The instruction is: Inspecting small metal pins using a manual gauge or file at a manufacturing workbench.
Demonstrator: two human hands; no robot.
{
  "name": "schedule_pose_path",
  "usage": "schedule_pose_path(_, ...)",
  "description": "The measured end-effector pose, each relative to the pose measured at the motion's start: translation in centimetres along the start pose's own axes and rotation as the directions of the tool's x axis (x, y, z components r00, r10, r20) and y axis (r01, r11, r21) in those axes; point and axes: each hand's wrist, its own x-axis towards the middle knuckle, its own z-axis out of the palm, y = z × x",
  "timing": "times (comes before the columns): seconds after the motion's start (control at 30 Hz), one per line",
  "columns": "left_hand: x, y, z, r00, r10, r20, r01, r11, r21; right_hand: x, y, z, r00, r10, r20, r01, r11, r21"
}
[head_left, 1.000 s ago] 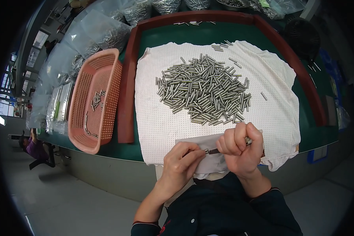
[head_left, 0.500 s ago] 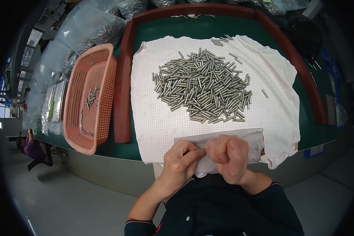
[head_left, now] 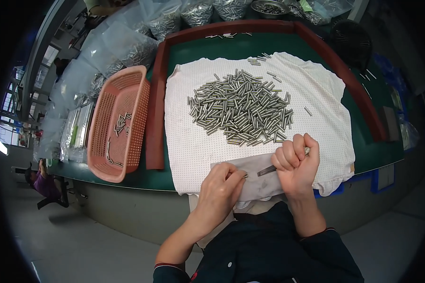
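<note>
My left hand (head_left: 218,186) is closed, with a small metal pin (head_left: 245,176) pinched between thumb and forefinger. In a fist, my right hand (head_left: 296,165) grips a hand tool with a tapered, dark flat blade (head_left: 267,170); a pale handle end shows above the fist. The blade points left toward the pin, and a gap separates them. Under both hands lies a grey cloth (head_left: 264,186). Just beyond it, a heap of shiny metal pins (head_left: 241,108) rests on a white dotted cloth (head_left: 179,141).
A pink plastic basket (head_left: 142,118) with some pins stands on the left. A dark red wooden border (head_left: 155,137) frames the green table (head_left: 222,47). Bags of pins (head_left: 165,23) and a metal bowl (head_left: 269,8) sit at the back. Someone in purple (head_left: 46,184) sits far left.
My right hand has pulled away from my left, to the right and slightly up, revealing the blade. My left hand still pinches the pin. The whole view has shifted a little.
</note>
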Motion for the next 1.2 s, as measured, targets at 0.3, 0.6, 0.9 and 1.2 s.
schedule_pose_path(0.3, 0.7, 0.0, -0.1, 0.97, 0.1, 0.22, -0.169, 0.932, 0.321, 0.1, 0.1, 0.0, 0.999, 0.01, -0.038, -0.009, 1.0, 0.019)
schedule_pose_path(0.6, -0.6, -3.3, -1.0, 0.905, -0.394, 0.159, 0.346, 0.465, -0.815, 0.0, 0.2, -0.1, 0.999, 0.022, -0.032, -0.021, 1.0, 0.018)
schedule_pose_path(0.9, -0.6, -3.9, -0.8, 0.923, -0.371, 0.103, 0.297, 0.517, -0.803, 0.1, 0.3, 0.0, 1.0, 0.005, -0.026, -0.005, 1.0, 0.009)
schedule_pose_path(1.2, -0.4, -4.3, -2.0, 0.778, -0.485, 0.399, 0.417, -0.078, -0.906, 0.1, 0.2, -0.1, 1.0, 0.014, -0.027, -0.013, 1.0, 0.006)
